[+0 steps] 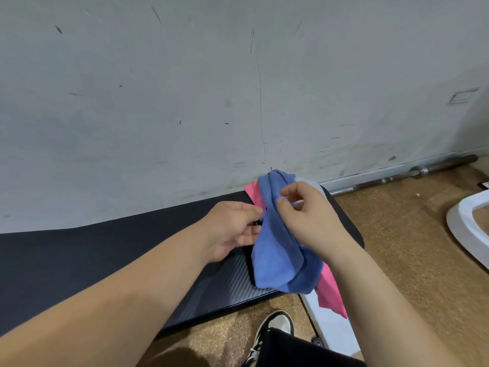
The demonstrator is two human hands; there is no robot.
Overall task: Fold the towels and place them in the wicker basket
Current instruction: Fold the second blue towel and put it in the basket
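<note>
Blue towel point(277, 255): was bunched and unfolded, held up over the right end of the bench, its lower part hanging down to the bench's front edge.
Right hand point(309, 215): pinched a fold near the top of the blue towel between thumb and curled forefinger; the other fingers were curled below it.
Left hand point(232, 229): gripped the blue towel's left edge, thumb on top and fingers tucked beneath.
Pink towel point(330, 292): lay under the blue towel, one corner showing by the wall and the other end hanging off the bench's front right corner.
Pale towel point(315, 185): only a small part showed behind the right hand, at the far end of the bench.
Bench point(79, 260): black, padded, set against the wall point(185, 88).
Barbell point(397, 178): lay on the floor along the foot of the wall, to the right of the bench.
Shoe point(275, 329): black and white, on the brown floor just in front of the bench.
</note>
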